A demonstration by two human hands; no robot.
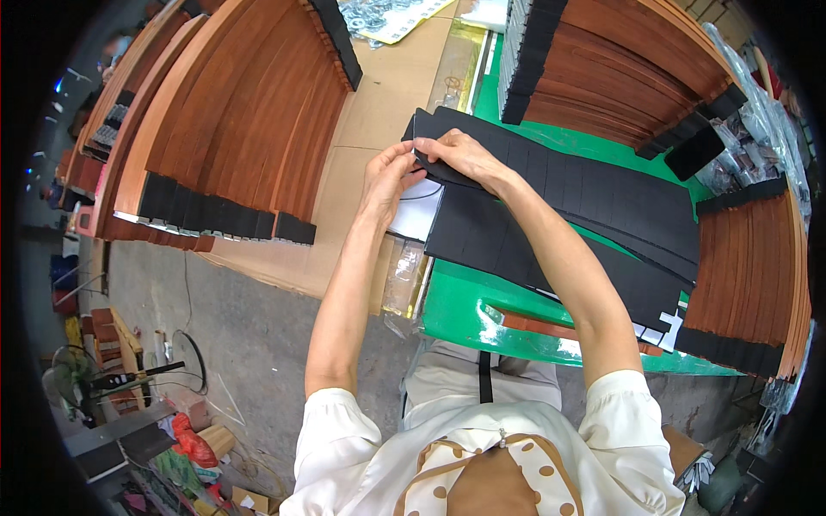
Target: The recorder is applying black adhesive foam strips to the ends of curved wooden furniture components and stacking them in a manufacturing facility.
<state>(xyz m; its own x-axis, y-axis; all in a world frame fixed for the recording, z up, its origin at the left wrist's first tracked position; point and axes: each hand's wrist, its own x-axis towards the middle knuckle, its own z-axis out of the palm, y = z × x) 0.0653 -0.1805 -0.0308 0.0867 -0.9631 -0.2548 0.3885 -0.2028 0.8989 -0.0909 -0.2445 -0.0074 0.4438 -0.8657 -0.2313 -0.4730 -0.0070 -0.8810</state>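
While both forearms reach over the near edge of the green surface (456, 297), the left hand (391, 176) and the right hand (462, 155) meet at the left end of the upper black sheet (585, 176). The grip of each hand is closed, thumb and fingers pinching the sheet's end corner. This sheet, crossed by fine transverse lines, extends rightward on the surface; a lower black sheet (482, 232) lies nearer the body, with a narrow green gap between the two toward the right. Just below the left fingertips, a white sheet (417, 211) projects beside the lower black sheet. A reddish-brown wooden piece (551, 322) rests near the front edge, partly hidden by the right forearm. Stacks of reddish-brown slats with black ends flank the work: a left stack (232, 103) on brown cardboard (379, 112), an upper-right stack (611, 60) and a lower-right stack (748, 267). Between the latter two lie a dark rectangular object (695, 153) and clear plastic wrapping (740, 155). Grey floor (249, 301) shows at lower left.
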